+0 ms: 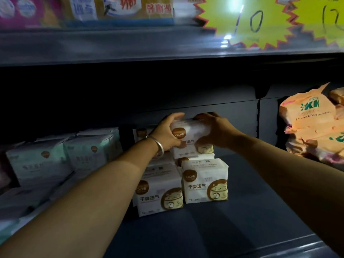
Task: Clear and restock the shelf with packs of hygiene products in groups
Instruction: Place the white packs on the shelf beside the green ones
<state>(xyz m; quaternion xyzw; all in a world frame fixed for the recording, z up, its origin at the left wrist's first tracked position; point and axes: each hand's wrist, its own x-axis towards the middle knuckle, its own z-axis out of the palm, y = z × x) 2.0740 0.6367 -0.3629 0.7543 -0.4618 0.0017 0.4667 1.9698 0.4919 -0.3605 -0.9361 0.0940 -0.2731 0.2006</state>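
A white pack (189,131) is gripped by both hands (165,134) (216,131) atop the stack (182,185); the right shelf (251,211) is mostly unfilled.

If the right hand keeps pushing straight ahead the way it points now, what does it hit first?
Probably the dark back panel of the shelf. The right hand and left hand hold a white pack just in front of it, though the gap is hard to judge in the dark.

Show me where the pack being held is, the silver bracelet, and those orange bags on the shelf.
held white pack (193,130), head view: its lit front face between both hands.
silver bracelet (159,145), head view: the band at the left wrist.
orange bags (310,116), head view: front of the top bag.
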